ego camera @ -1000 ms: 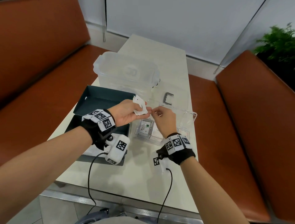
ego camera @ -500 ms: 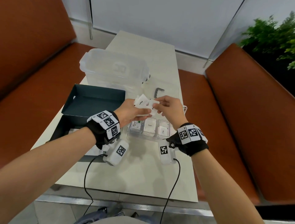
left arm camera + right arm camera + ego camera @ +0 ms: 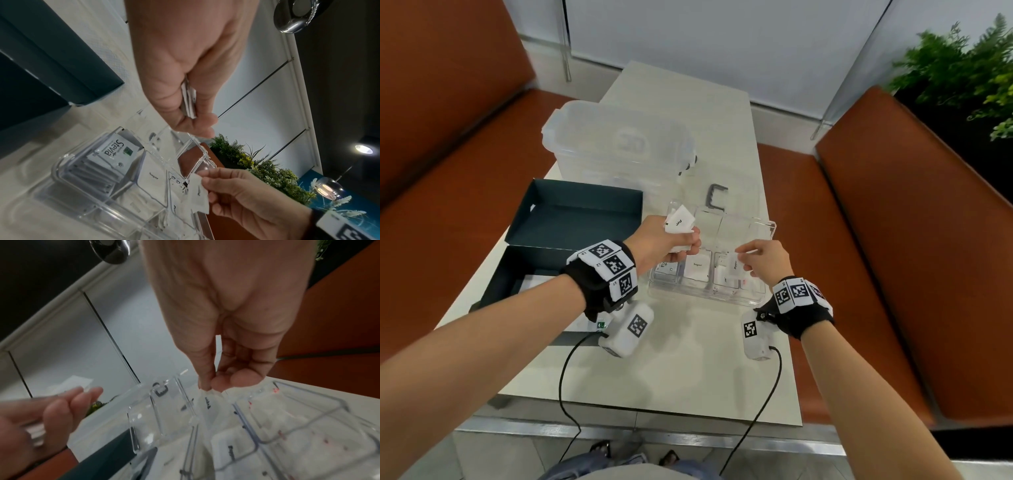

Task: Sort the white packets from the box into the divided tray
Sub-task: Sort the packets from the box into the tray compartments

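The left hand [image 3: 666, 245] gripped a small stack of white packets [image 3: 680, 223], fingers and thumb curled round them, above the left end of the clear divided tray [image 3: 767, 229]. The right hand [image 3: 763, 262] pinched a single white packet [image 3: 736, 270] between thumb and fingertips, hanging just over a compartment toward the tray's right, which already held packets. Below the left hand's grip lay compartments with Stevia and Sugar packets [image 3: 153, 176]. The dark open box [image 3: 571, 219] sat left of that hand.
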Action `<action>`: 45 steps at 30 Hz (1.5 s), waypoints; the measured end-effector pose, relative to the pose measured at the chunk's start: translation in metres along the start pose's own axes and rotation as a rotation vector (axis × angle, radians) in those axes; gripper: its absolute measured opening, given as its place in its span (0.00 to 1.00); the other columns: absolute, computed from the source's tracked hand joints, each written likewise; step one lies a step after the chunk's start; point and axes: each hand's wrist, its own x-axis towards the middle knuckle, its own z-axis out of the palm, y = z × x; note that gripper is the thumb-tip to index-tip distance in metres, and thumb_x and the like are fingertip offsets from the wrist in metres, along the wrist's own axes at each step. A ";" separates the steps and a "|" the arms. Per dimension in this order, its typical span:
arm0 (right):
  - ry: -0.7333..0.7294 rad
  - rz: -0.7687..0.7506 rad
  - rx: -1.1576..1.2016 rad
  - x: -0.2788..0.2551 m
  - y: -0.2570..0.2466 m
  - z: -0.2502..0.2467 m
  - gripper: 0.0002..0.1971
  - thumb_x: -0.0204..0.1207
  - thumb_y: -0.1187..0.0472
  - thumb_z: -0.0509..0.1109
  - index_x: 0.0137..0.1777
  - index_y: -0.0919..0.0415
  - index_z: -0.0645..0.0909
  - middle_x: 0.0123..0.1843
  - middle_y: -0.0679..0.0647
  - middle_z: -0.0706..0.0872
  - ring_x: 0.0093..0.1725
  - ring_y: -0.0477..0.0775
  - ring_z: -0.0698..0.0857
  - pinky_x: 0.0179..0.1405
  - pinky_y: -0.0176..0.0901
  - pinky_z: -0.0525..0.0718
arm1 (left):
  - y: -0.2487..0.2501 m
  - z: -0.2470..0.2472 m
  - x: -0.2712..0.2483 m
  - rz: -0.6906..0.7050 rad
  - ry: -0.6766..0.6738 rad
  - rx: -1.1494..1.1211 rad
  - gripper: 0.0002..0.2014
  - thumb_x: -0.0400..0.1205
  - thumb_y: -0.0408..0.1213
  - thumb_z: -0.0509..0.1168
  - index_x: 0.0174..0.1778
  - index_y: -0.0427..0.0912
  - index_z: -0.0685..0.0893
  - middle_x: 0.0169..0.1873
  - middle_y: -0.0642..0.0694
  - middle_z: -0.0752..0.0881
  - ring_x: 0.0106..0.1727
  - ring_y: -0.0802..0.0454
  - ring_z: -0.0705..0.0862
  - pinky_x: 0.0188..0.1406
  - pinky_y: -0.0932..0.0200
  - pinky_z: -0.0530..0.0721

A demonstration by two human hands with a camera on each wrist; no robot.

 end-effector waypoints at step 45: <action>-0.002 -0.298 0.022 -0.013 -0.086 0.023 0.11 0.79 0.57 0.68 0.57 0.58 0.87 0.45 0.50 0.89 0.43 0.48 0.85 0.50 0.45 0.85 | 0.016 -0.008 0.018 -0.004 -0.008 -0.069 0.14 0.74 0.23 0.75 0.55 0.32 0.86 0.48 0.37 0.90 0.45 0.49 0.92 0.36 0.63 0.87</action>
